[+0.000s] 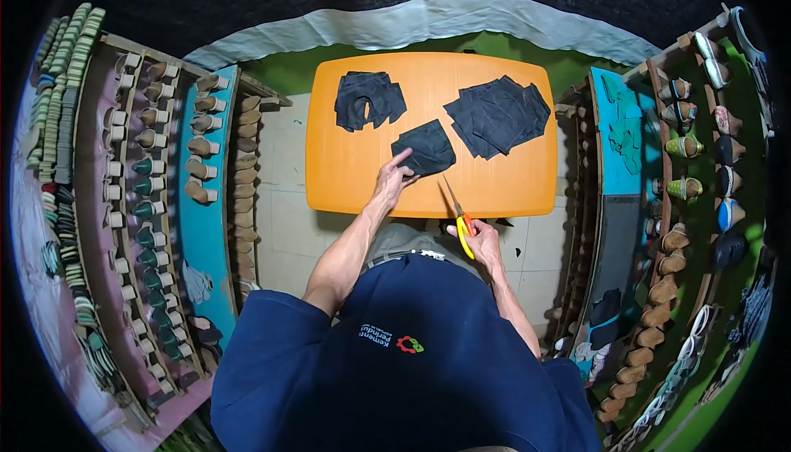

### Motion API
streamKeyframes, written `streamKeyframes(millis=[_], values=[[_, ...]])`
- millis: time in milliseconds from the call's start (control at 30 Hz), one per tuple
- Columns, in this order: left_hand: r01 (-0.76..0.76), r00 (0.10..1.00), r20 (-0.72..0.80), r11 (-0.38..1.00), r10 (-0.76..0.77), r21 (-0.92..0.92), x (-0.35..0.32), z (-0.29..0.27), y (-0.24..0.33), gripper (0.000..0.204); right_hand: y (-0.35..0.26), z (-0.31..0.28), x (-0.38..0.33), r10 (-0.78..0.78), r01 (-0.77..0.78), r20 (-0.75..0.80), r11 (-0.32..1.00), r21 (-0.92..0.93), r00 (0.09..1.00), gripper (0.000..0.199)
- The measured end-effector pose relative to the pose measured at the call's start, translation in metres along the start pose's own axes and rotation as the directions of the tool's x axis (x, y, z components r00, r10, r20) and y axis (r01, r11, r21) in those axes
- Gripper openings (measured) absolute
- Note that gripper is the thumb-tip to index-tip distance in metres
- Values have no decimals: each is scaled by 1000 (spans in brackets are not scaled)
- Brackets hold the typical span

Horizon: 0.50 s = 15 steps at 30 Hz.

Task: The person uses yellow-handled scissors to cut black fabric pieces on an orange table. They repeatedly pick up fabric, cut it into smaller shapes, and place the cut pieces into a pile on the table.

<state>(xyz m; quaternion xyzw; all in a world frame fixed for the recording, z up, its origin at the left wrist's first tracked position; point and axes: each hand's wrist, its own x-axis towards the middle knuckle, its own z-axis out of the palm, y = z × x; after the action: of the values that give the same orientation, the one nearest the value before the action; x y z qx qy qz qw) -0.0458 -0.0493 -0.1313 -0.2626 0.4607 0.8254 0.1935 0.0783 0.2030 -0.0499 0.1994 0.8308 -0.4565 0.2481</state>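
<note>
My left hand (pixel 393 180) is at the near left corner of a dark fabric piece (pixel 428 147), its forefinger stretched over the top and the other fingers curled at the edge, gripping it. In my right hand (pixel 484 243) is a pair of scissors (pixel 463 229) with yellow and orange handles, held at the table's near edge. The blades look nearly closed and point up toward the fabric, apart from it. A pile of dark cut pieces (pixel 368 102), the top one with a curved cutout, lies at the far left. A larger, spread pile of dark pieces (pixel 501 116) lies at the right.
The orange table (pixel 346 180) stands on a tiled floor (pixel 284 225). Racks of wooden shoe forms (pixel 156 93) line the left side; another rack with forms and shoes (pixel 671 262) lines the right. A dark curtain with a white hem (pixel 346 28) hangs behind.
</note>
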Motion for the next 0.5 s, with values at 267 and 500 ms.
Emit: streamKeyframes(millis=[267, 500], values=[[179, 945, 241, 966, -222, 187, 5, 31, 56, 60, -29, 19, -18, 77, -122, 250, 978, 169, 965, 70], [-211, 876, 482, 899, 0, 384, -24, 100, 160, 60, -72, 2, -18, -249, 226, 113, 956, 185, 962, 58]])
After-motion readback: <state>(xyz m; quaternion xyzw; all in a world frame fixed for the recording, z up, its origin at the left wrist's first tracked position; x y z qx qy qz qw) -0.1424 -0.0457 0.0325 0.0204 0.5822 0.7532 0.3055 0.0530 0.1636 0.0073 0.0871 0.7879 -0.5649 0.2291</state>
